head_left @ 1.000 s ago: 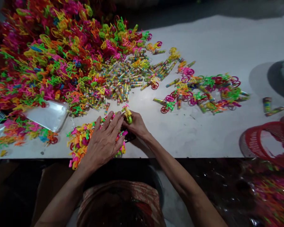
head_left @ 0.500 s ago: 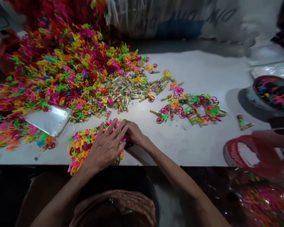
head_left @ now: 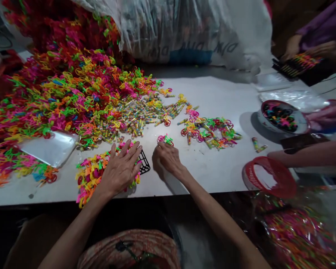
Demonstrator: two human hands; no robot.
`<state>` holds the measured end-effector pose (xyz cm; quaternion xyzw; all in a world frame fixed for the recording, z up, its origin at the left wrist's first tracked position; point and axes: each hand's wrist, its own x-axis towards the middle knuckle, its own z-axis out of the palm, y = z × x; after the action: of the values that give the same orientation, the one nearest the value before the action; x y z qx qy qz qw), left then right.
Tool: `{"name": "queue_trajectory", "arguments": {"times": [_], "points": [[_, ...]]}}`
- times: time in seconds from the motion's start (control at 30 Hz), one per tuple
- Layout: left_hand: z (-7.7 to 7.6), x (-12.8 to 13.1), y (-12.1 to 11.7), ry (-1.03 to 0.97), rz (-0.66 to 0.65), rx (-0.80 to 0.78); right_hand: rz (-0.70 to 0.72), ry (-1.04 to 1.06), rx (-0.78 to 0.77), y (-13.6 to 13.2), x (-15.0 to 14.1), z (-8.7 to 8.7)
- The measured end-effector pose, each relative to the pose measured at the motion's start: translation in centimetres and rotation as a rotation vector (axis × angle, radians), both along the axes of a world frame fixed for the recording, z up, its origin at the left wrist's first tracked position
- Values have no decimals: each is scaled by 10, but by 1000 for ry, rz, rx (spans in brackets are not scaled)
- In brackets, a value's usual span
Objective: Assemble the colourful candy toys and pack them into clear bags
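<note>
Right of the black rack, your nearer right hand curls at the crosswise toy, pinch unclear, while your left hand lies flat over colourful pieces.

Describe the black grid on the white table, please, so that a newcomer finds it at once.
On the white table, find the big colourful heap at left. At the near edge lies a smaller bright cluster; the black grid shows at its right side, partly hidden. Its dark, open bars set it apart from that cluster's vivid colours.
</note>
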<state>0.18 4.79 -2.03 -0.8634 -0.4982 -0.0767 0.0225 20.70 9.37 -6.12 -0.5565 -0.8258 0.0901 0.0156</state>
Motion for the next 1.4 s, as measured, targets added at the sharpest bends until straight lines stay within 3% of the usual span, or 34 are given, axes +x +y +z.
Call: {"name": "queue_trajectory", "arguments": {"times": [0.1, 0.2, 0.3, 0.4, 0.47, 0.53, 0.63, 0.73, 0.93, 1.17, 1.3, 1.4], "points": [[-1, 0, 0, 1, -3, -2, -229, 176, 99, -22, 14, -4], [-1, 0, -1, 9, -1, -4, -465, 203, 38, -16, 16, -1], [-1, -1, -1, 12, -6, 6, -508, 127, -73, 4, 3, -1], [-1, -2, -1, 22, -7, 1, -609, 193, -67, 14, -4, -6], [-1, -2, -1, 29, -5, -10, -702, 426, -112, 10, -2, -12], [0, -2, 0, 32, -1, -24, -742, 800, -253, -2, 1, -18], [3, -1, 0, 48, 12, -60, -687, 1295, -510, -25, -6, -22], [6, -1, 1, 65, 18, -89, -602, 1484, -627, -41, -20, -20], [6, -1, 2, 61, 14, -94, -425, 1360, -542, -50, -38, -24], [7, -2, 2, 60, -1, -103, -74, 1090, -219, -45, -38, -32], [7, -1, 3, 60, 13, -119, 39, 841, -218, -42, -36, -28], [8, -1, 4, 69, 4, -135, 32, 642, -241, -47, -46, -24]]}}
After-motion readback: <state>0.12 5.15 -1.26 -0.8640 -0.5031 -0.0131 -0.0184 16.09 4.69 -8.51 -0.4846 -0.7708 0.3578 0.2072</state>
